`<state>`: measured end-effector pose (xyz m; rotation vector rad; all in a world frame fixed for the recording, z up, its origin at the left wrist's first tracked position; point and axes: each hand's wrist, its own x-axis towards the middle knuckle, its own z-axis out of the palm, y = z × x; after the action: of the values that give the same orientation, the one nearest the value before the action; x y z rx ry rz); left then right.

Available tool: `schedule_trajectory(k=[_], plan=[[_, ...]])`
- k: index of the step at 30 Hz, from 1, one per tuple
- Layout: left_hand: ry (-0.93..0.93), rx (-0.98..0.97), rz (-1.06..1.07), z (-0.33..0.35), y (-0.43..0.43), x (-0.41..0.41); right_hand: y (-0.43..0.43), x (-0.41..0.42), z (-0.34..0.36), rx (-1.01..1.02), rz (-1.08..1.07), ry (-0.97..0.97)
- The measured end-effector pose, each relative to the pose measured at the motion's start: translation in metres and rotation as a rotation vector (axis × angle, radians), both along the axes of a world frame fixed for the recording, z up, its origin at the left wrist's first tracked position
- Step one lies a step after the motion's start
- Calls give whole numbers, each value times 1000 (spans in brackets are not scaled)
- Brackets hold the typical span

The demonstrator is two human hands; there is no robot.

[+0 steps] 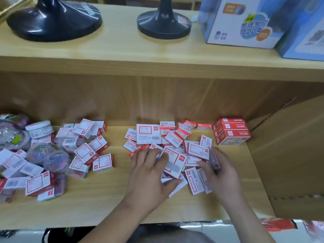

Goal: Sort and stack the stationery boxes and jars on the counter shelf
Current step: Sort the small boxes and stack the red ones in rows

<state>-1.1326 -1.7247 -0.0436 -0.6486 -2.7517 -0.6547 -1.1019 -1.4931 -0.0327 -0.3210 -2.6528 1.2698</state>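
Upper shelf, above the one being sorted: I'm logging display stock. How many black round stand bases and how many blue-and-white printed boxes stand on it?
Glossy black round stand bases: 2
Blue-and-white printed cardboard boxes: 2 (one cut off by the frame's right edge)
Total: 4

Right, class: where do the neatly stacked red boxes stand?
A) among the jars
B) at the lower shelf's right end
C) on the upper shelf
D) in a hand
B: the stacked red boxes stand at the right end of the lower shelf, beside the cardboard panel.
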Motion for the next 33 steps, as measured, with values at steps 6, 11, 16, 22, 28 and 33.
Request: schedule_trajectory(k=[6,11,16,22,28,33], plan=[[-49,171,-33,5,-4,3,-4,16,10,-11,-162,21],[-26,73,-46,24,1,-6,-34,4,47,-400,-49,-157],[113,51,-75,36,8,1,-60,-10,53,-763,-41,-277],[84,160,-301,18,9,19,-54,-17,46,-721,-198,-209],[-30,370,60,11,-26,1,-41,-21,58,-676,-210,-113],[-257,97,315,25,-37,-73,-43,-39,58,-607,-169,-114]])
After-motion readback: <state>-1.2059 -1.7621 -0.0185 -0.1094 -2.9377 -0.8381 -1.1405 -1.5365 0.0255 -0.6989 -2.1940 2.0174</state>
